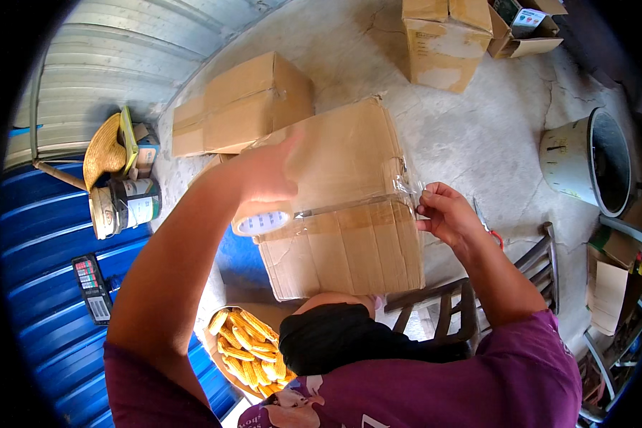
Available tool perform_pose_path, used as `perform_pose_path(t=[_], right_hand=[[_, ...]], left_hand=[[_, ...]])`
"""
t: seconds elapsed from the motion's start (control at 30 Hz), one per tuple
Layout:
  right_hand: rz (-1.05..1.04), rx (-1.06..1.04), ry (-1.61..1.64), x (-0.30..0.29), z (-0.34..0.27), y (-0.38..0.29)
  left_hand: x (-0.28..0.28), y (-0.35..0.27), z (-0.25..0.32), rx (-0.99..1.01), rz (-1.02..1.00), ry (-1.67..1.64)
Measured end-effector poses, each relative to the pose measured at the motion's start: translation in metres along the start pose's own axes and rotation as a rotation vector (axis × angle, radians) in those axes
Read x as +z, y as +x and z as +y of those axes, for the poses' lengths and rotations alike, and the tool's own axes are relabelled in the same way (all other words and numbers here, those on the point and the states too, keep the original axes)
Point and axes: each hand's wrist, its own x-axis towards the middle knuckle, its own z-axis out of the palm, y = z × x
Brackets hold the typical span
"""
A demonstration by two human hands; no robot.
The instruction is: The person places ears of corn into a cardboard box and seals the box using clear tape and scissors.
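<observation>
A cardboard box (348, 208) sits before me, its top flaps meeting along a dark seam. My left hand (265, 168), blurred, is over the box's left side and grips a roll of packing tape (262, 219); how its fingers wrap the roll is partly hidden. At the right end of the seam, my right hand (445, 211) pinches a loose, crinkled piece of clear tape (405, 183) between thumb and fingers, close against the box edge. Red-handled scissors (495, 238) lie on the floor just beyond my right wrist, partly hidden by it.
Another carton (241, 112) stands behind on the concrete floor, with a worn carton (449, 48) farther off. Corn cobs (249, 345) fill a box at my lower left. Nearby are a paint bucket (134, 200), a straw hat (104, 150), a large pail (572, 160) and a wooden chair (460, 310).
</observation>
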Motion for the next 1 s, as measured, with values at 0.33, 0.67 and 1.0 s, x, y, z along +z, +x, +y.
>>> perform_pose_path(t=[0.33,0.67,1.0], right_hand=[[0.022,0.004,-0.166,0.007,-0.001,0.006],[0.049,-0.044,-0.356,0.009,-0.003,0.011],[0.052,-0.067,-0.431,0.012,-0.004,0.014]], left_hand=[[0.021,-0.039,-0.005,0.057,-0.124,-0.235],[0.048,-0.067,0.001,0.073,-0.011,-0.408],[0.054,-0.074,0.0,0.13,0.121,-0.127]])
